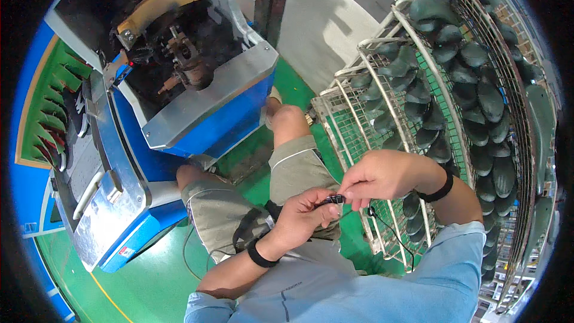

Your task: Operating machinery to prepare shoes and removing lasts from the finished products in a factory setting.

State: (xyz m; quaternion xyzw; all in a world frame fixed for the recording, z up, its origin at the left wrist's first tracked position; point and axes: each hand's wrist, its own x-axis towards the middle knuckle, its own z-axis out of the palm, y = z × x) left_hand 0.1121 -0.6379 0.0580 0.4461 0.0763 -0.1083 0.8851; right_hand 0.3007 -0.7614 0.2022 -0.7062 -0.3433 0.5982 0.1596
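Observation:
In front of my lap, my left hand point(308, 212) is closed round a small black piece point(336, 199) with a shiny end. Thumb and fingers of my right hand point(379, 179) pinch at the same piece from the other side. Its exact kind is too small to make out. A thin black cable point(391, 230) hangs below my right hand, beside the wire rack. Another thin dark cable point(190, 251) loops down by my left forearm; I cannot tell whether either joins the piece.
At the right stands a tiered wire rack point(371, 78) filled with dark green-grey shoe lasts point(490, 98). Ahead on the left is a blue and grey machine point(209, 98) with a tan curved part point(164, 3). A wooden-edged tray point(37, 84) holds several shoe-shaped pieces.

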